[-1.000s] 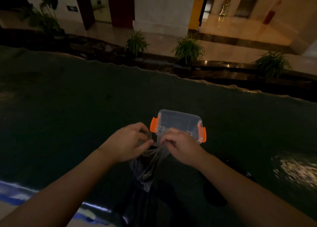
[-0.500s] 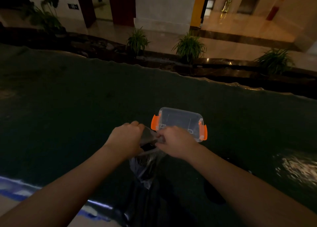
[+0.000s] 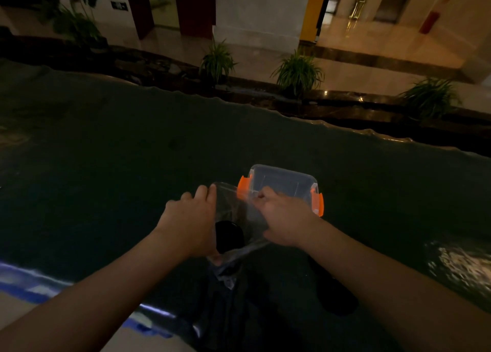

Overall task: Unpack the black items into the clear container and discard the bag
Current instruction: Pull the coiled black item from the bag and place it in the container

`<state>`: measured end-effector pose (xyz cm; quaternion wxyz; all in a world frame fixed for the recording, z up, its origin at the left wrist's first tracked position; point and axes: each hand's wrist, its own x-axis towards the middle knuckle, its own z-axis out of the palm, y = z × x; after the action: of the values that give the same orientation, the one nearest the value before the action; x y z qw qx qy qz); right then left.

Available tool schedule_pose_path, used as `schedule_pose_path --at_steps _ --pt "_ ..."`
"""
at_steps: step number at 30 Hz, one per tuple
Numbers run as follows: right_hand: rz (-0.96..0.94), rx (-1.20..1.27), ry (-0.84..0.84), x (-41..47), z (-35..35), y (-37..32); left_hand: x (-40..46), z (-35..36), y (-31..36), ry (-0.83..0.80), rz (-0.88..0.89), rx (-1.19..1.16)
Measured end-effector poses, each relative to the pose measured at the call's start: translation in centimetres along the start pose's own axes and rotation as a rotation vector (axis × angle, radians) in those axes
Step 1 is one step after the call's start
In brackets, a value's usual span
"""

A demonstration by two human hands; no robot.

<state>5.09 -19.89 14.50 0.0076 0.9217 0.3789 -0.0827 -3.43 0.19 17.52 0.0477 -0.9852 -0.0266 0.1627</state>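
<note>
A clear plastic bag (image 3: 236,213) is stretched wide between my hands, just in front of a clear container (image 3: 284,184) with orange side latches. My left hand (image 3: 191,221) grips the bag's left edge and my right hand (image 3: 284,218) grips its right edge. A round black item (image 3: 229,236) shows through the bag near my left palm. The bag's lower end hangs crumpled below my hands. The container stands on a dark covered table (image 3: 119,181), partly hidden behind my right hand.
The table's far edge runs wavy across the view, with potted plants (image 3: 297,72) and a tiled lobby floor beyond. A blue-and-white strip (image 3: 29,288) lies at the near left edge. A glossy patch (image 3: 462,266) shines at right.
My hands have moved apart and pulled the bunched bag mouth wide open. The black item inside has come into view.
</note>
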Motion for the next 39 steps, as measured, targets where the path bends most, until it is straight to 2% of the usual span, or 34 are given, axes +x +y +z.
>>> schedule_pose_path --at_steps 4,8,10,14,18,22,28,31,35,39 --pt "-0.035 -0.023 0.022 -0.7 -1.1 -0.4 -0.9 -0.7 -0.3 0.104 0.051 -0.059" --pt "-0.13 -0.058 0.128 -1.1 -2.7 -2.0 -1.5 -0.3 -2.2 0.312 0.094 -0.283" --pt "-0.197 -0.032 0.142 -1.0 -3.2 -2.7 -1.5 0.8 -3.7 0.345 0.062 -0.393" --pt "-0.281 -0.002 0.057 -0.3 -3.5 -3.8 -0.5 4.8 -6.1 0.242 -0.012 -0.466" --pt "-0.262 -0.029 -0.108 1.1 -2.6 -4.7 0.7 9.3 -6.2 0.051 0.019 -0.543" --pt "-0.226 0.084 -0.212 2.0 -1.1 -5.0 2.0 12.9 -4.6 -0.065 0.039 -0.716" --pt "-0.19 0.148 -0.246 2.2 0.9 -4.7 3.7 16.5 -1.1 0.062 0.091 -1.08" --pt "-0.199 0.13 -0.21 1.9 1.4 -4.3 4.2 17.8 0.6 0.104 0.124 -1.232" --pt "-0.183 0.122 -0.182 1.3 2.1 -3.2 4.5 17.7 1.8 0.12 0.119 -1.163" --pt "-0.122 0.263 -0.091 0.1 2.9 -1.8 5.2 15.6 1.4 0.164 0.191 -1.042"
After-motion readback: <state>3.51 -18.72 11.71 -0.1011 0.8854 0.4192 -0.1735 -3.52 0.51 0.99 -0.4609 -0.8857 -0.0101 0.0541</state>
